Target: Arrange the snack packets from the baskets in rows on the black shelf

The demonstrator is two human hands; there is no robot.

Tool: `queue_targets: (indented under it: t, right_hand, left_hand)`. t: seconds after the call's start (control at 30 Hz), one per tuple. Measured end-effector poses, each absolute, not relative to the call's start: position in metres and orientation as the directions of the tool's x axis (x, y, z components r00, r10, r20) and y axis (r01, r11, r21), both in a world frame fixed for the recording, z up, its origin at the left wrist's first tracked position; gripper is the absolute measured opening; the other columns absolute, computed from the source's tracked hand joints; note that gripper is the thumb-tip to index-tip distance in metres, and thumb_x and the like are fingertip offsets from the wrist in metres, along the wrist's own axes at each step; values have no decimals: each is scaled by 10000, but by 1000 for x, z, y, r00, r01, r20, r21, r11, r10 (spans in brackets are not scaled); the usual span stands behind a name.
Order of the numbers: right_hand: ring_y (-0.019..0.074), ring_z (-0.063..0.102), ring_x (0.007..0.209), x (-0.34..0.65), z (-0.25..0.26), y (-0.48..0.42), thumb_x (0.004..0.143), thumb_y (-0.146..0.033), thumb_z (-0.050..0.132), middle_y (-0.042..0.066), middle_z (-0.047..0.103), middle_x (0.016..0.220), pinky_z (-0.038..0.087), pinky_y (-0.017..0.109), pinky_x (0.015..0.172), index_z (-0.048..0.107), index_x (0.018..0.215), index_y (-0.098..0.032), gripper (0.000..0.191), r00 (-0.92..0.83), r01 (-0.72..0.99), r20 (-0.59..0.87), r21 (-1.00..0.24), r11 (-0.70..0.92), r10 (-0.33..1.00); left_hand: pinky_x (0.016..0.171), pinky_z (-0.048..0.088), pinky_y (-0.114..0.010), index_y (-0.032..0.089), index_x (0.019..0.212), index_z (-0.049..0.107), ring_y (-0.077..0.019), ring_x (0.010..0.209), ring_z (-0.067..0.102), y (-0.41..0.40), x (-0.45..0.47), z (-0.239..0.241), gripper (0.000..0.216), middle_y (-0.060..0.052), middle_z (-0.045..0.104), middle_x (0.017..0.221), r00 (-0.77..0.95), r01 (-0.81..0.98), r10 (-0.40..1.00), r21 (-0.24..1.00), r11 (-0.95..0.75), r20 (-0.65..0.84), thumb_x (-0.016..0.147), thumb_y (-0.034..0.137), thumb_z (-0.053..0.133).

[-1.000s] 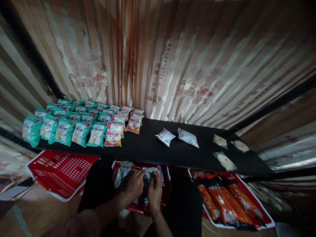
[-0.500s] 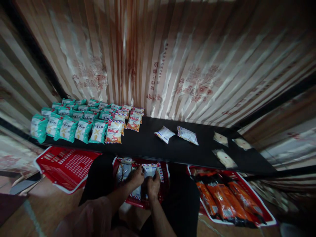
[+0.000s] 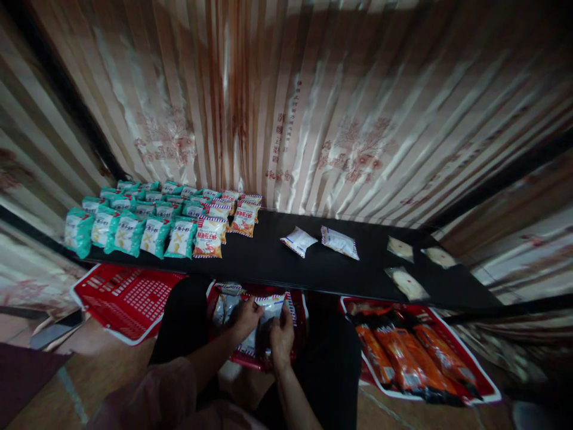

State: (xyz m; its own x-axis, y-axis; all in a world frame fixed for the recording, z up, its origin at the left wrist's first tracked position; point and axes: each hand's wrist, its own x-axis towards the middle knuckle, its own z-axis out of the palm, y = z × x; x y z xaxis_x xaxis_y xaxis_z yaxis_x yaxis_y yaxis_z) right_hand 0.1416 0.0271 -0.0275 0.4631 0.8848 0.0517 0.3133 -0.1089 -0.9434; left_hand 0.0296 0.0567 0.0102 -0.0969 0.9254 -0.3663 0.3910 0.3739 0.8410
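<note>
My left hand [image 3: 245,318] and my right hand [image 3: 282,334] are both down in a red basket [image 3: 299,346] between my knees. Together they grip a white snack packet with a red and blue edge [image 3: 271,309], fingers curled on it. More white packets [image 3: 224,308] lie in the same basket. Above it runs a black shelf [image 3: 268,266]. On its left end stand rows of teal snack bags [image 3: 129,230] and red-and-white snack bags [image 3: 209,237]. Two white packets [image 3: 299,240] lie flat at the shelf's middle.
Three clear packets with pale contents [image 3: 406,285] lie on the shelf's right end. A red basket of orange-and-black packets [image 3: 403,355] sits on the floor at right, another red basket [image 3: 123,295] at left. A striped curtain [image 3: 286,107] hangs behind the shelf.
Both hands have lifted a white packet up out of the pile in the basket. The camera view has shifted slightly, so the shelf sits a little higher in the picture.
</note>
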Motion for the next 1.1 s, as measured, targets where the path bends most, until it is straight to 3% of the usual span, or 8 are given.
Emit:
queue_targets:
  t: [0.27,0.53,0.77,1.1]
  right_hand:
    - [271,594,1077,137,-1,17,729,-380,466,160,623,1176,444,403,932,560,1168,-119,520,459,236,-53,-955,-179,887]
    - [246,623,1005,133,31,18,776,-418,493,137,656,1110,478,373,871,590,1124,-153,447,421,210,15,-974,-81,907]
    - [237,615,996,122,54,17,794,-447,492,132,651,1105,467,376,887,591,1110,-147,446,341,185,27,-982,-39,940]
    - [234,618,998,116,58,14,781,-473,533,122,664,1093,460,377,905,609,1104,-159,456,324,254,68,-967,-18,944]
  left_hand:
    - [560,395,-190,199,742,475,-108,608,556,49,22,27,101,47,542,631,-127,345,949,884,315,-288,809,263,515]
    - [684,453,-251,203,778,497,-154,755,595,46,12,54,144,-26,596,833,-239,413,970,900,141,-43,813,342,491]
    - [684,441,-273,218,806,466,-171,738,600,44,10,60,186,-25,612,771,-306,380,951,909,174,-54,876,374,392]
    - [705,458,-261,215,851,482,-166,761,615,51,-1,72,171,-26,631,800,-435,299,897,926,229,-81,904,353,397]
